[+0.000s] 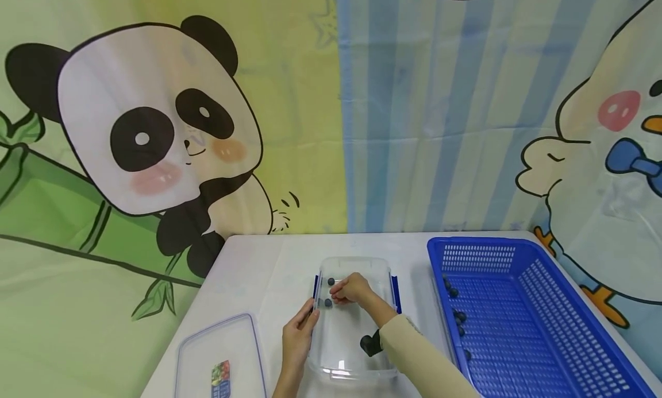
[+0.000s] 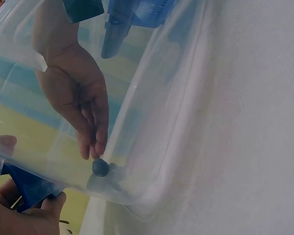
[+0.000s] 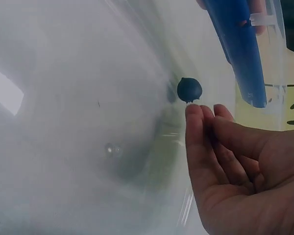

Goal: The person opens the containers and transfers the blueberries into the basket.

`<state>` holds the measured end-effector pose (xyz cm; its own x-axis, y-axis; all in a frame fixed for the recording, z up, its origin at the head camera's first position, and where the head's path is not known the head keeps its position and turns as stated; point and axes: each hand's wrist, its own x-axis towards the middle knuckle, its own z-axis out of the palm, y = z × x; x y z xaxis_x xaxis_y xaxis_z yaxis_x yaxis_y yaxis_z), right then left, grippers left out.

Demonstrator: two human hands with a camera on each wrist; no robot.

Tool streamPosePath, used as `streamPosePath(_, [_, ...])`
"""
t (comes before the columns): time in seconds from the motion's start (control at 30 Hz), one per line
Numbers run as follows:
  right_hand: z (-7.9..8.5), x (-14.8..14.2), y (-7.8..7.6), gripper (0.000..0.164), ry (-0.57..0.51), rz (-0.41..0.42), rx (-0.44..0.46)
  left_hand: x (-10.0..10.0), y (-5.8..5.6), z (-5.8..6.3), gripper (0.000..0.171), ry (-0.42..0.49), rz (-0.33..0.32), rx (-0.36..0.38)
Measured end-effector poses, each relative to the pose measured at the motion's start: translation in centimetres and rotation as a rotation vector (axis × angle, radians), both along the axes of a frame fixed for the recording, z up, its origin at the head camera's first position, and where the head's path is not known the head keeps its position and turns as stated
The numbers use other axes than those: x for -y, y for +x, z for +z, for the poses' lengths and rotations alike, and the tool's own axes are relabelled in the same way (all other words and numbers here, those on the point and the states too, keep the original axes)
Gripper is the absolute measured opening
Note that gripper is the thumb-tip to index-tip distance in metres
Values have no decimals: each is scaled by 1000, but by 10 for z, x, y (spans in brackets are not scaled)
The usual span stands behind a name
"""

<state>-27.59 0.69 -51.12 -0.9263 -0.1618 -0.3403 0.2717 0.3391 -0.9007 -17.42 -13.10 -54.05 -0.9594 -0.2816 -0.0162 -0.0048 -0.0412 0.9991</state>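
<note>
A clear plastic box with blue side latches stands in the middle of the table. My left hand grips its left side, thumb and fingers around the blue latch. Reaching inside from the right, my right hand is near the far left part of the box. Two blueberries lie there, close to the wall. Up close in the right wrist view, one blueberry sits just beyond the fingertips, which are right at its edge. The fingers are loosely bent and nothing shows between them.
A blue plastic basket stands at the right, with several blueberries along its left side. The box's transparent lid, bearing a colourful fruit label, lies at the front left. A printed curtain hangs behind the white table.
</note>
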Motion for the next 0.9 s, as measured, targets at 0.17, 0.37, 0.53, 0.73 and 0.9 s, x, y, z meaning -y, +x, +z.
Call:
streamPosePath(0.17, [-3,-2,-1,13,-42,23,45,2,-1,-1,37,-2,4,6])
streamPosePath(0.37, [-9,0,1,13,-30,12,42,1,-3,-5,38,-28,25,18])
streamPosePath(0.53, [-12,2,6,14,-51,34,12,1,-3,-6,39,-34,25,28])
streamPosePath(0.73, [-13,2,6,15,-98,49,40,2,-1,-6,40,-21,14,-7])
streamPosePath(0.9, [-13,3,6,17,-115,97,75,2,-1,-5,43,-11,4,-14])
